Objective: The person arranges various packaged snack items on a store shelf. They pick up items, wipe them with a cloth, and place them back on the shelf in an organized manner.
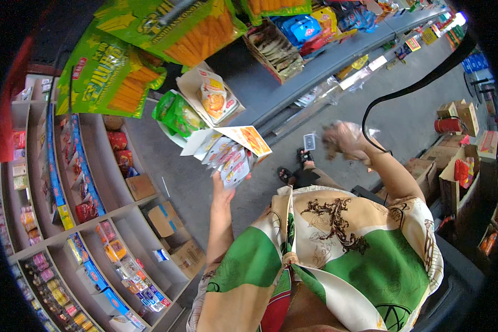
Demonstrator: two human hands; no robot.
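An open white-and-orange display box [249,139] holding several small white snack packets [232,164] rests at the shelf's near corner. My left hand [224,182] is closed around packets at the box's lower end, its fingers partly hidden by them. My right hand [344,139] is blurred, off to the right above the floor, with clear plastic film about it; a dark thing shows by its fingers, too blurred to name. Behind the held box stand an open carton of orange-printed packets [213,97] and a tub of green packets [178,114].
Green bags of snack sticks [107,79] hang at the upper left. A box of dark packets [276,50] stands on the grey shelf [253,91]. Stocked shelving [87,226] lines the left; cardboard cartons [444,151] stand on the right. A black cable [415,85] arcs near my right arm.
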